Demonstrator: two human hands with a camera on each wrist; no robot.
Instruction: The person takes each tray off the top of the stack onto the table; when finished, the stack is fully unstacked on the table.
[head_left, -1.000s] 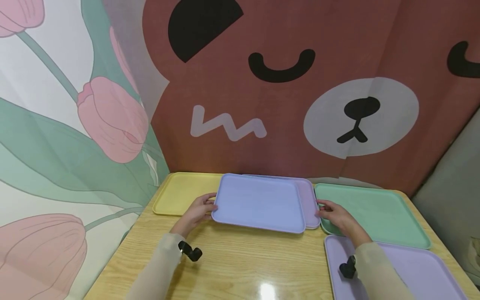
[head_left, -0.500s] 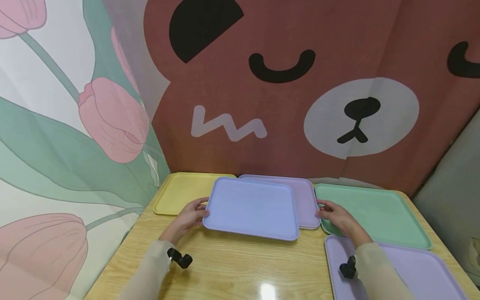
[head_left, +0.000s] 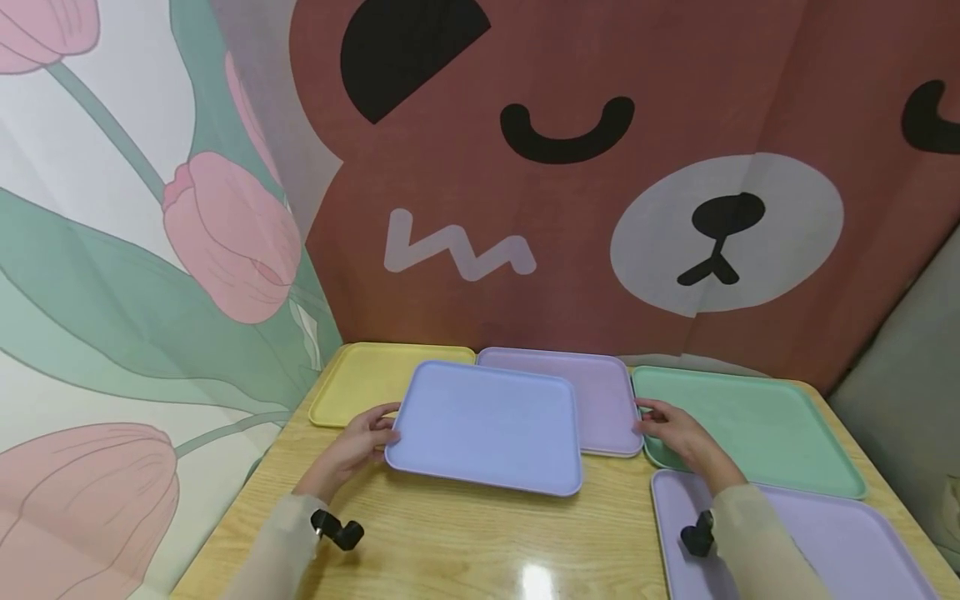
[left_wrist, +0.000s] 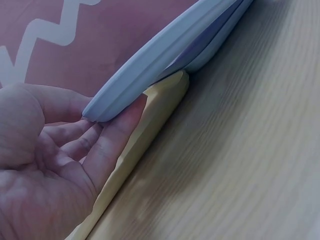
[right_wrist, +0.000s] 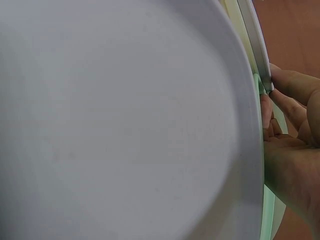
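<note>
My left hand pinches the left edge of a light blue tray, thumb and fingers on either side of the rim. In the left wrist view, the blue tray slants up off the wooden table, above a yellow tray's edge. Behind and partly under it in the head view lies a lilac tray. My right hand pinches that tray's right rim, as the right wrist view shows at the thumb and fingertips.
A yellow tray lies at the back left of the wooden table. A green tray is at the back right, with another lilac tray in front, under my right forearm. A bear-print cloth hangs right behind.
My left hand has drawn the blue tray left and toward me, off most of the lilac tray, uncovering more of it. The right hand has stayed at the lilac tray's rim.
</note>
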